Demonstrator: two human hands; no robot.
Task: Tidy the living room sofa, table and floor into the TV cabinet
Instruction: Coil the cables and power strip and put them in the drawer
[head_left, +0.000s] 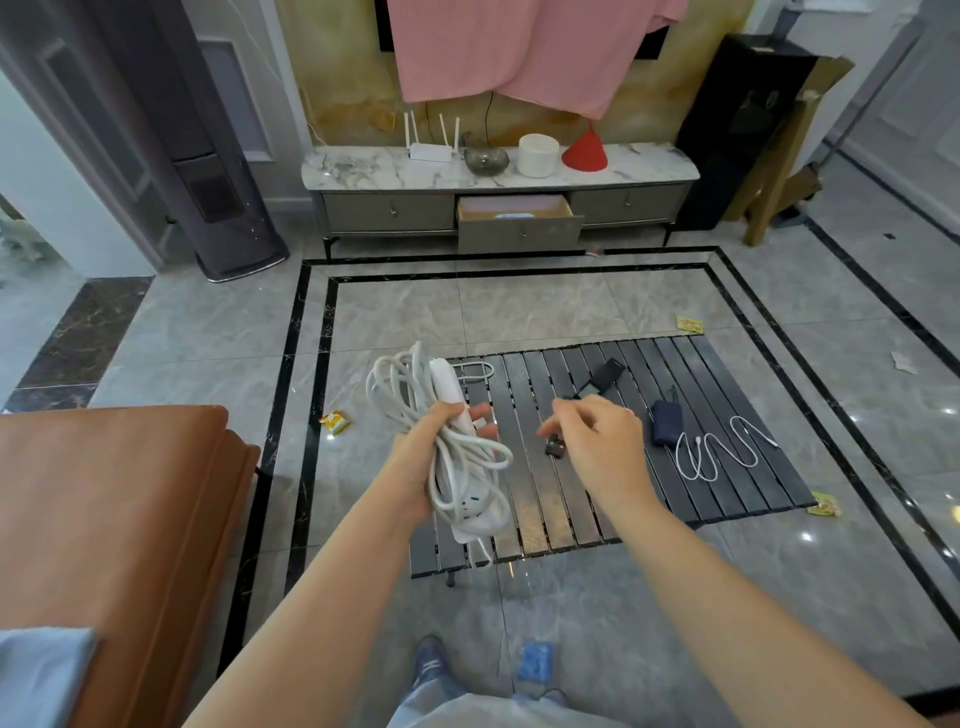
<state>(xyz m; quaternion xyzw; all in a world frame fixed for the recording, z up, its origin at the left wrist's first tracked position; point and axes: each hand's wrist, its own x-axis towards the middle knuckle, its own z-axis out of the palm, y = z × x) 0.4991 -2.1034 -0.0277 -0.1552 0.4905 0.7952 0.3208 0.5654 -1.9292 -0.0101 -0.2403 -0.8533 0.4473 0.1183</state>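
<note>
My left hand (434, 447) grips a white power strip (457, 457) with its cable coiled in loops around it, held above the left end of the black slatted table (524, 499). My right hand (592, 441) hovers over the table with loosely curled fingers and holds nothing. Just left of it lies a small black object (555, 447). On the table also lie a black adapter (602, 375), a dark blue power bank (666, 422), a white cable (717, 452) and another white cable (475, 369). The TV cabinet (498, 208) stands at the far wall with its middle drawer (519, 223) pulled open.
A brown sofa (114, 519) fills the left foreground. Yellow wrappers (335, 422) (690, 324) (825, 505), a white scrap (903, 362) and a blue packet (536, 661) lie on the tiled floor. A router, bowl, white pot and red cone sit on the cabinet top. A tower air conditioner (218, 197) stands at the left.
</note>
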